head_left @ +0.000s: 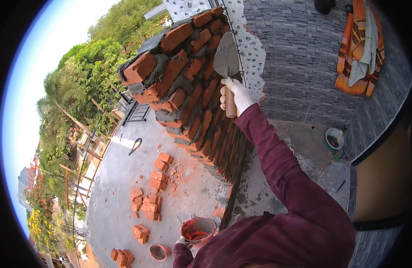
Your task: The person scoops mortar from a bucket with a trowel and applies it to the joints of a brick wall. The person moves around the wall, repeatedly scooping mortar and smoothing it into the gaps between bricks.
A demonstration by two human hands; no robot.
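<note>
My right hand (240,94), in a white glove, is closed round the wooden handle of a trowel (227,56). Grey mortar coats the blade, which is raised in front of the brick wall (195,89). Red bricks and dark wet mortar make up this wall, with rough joints and uneven bricks along its top and end. Low down, my left hand (183,241), also gloved, grips the edge of a red bucket (199,230) beside my body. The bucket's inside is smeared with mortar; how much it holds I cannot tell.
Stacks of loose bricks (158,181) and a small red tub (160,253) sit on the concrete floor to the left. At right, a pale bucket (333,139) stands near the grey tiled wall (299,58), where an orange cloth (355,53) hangs. A rail and trees lie beyond.
</note>
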